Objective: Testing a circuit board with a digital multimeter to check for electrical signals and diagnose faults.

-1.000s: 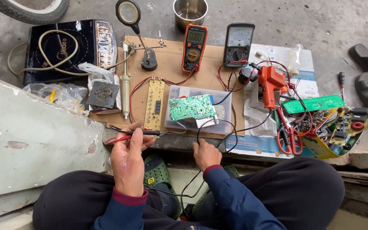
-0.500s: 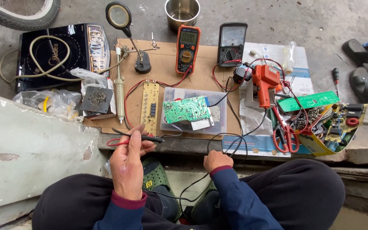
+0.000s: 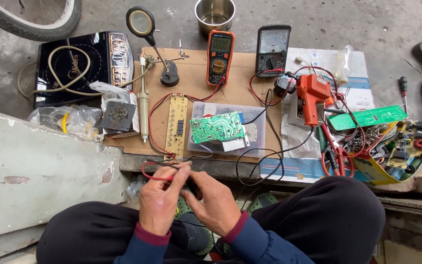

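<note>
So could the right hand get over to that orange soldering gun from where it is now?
Probably yes. The right hand is busy with the left hand on the red wire, but the orange soldering gun lies uncovered, up and to its right.

Both hands' fingers hide the probe tips; the bicycle wheel is cropped.

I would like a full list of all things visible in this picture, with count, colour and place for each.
multimeters: two, orange and black, top centre
magnifier: one, black, top left
steel cup: one, silver, top
induction cooker: one, black, left
soldering iron: one, cream, left of the cardboard
display board: one, tan, centre
green circuit board: one, on the clear box
solder gun: one, orange, right
red wire: one, at the hands
left hand: pinching the red wire
right hand: meeting the left hand
</note>
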